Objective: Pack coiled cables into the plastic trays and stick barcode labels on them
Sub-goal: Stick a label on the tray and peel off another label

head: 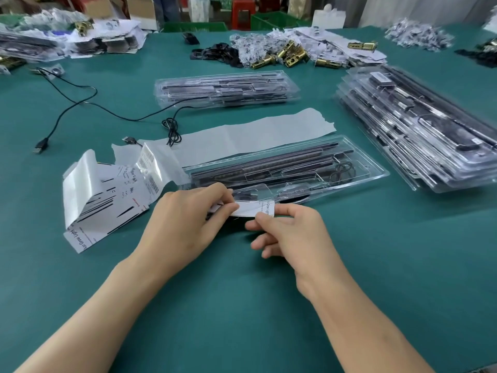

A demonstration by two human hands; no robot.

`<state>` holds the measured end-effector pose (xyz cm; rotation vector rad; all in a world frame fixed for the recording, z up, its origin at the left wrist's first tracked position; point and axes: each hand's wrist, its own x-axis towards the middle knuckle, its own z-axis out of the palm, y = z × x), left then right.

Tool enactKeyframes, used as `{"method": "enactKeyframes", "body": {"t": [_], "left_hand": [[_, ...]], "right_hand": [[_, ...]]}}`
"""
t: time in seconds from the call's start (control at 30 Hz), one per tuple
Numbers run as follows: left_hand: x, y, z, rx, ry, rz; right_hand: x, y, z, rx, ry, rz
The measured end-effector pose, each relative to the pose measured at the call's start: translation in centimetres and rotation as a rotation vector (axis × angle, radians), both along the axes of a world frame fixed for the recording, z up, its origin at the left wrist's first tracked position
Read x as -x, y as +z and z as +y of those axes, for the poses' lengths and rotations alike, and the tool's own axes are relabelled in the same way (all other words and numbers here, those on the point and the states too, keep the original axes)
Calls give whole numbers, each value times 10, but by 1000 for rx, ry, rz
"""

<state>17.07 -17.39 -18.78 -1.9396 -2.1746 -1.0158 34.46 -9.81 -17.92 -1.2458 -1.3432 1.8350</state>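
Note:
A white barcode label (pixel 252 210) is held flat just above the green table, in front of a clear plastic tray (pixel 376 170) with dark bars and a coiled cable inside. My left hand (pixel 185 227) pinches the label's left end. My right hand (pixel 290 232) pinches its right end between thumb and forefinger. A curled strip of label backing with printed labels (pixel 107 195) lies to the left. A loose black USB cable (pixel 80 103) runs across the table behind it.
A tall stack of filled clear trays (pixel 419 130) sits at the right, and a smaller stack (pixel 226 88) lies in the middle back. Brass latch parts and small bags (pixel 290 53) are piled at the far edge. A long backing paper (pixel 242 135) lies behind the near tray.

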Motion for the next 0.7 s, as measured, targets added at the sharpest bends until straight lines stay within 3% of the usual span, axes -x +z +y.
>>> {"method": "enactKeyframes", "body": {"t": [0.1,0.23,0.33,0.7], "left_hand": [[-2,1,-1,-11,1,5],[-3,3,-2,-1,8,-1],[-3,2,-2,0,10,4],[-3,0,-3,3,7,-14]], "right_hand": [[-4,-6,-1,-178,-72,-126],[-6,-9,3,-629,-121,-521],[-7,-7,5,-762,-109,-676],[-2,-19,-3,-873,-176,-626]]}}
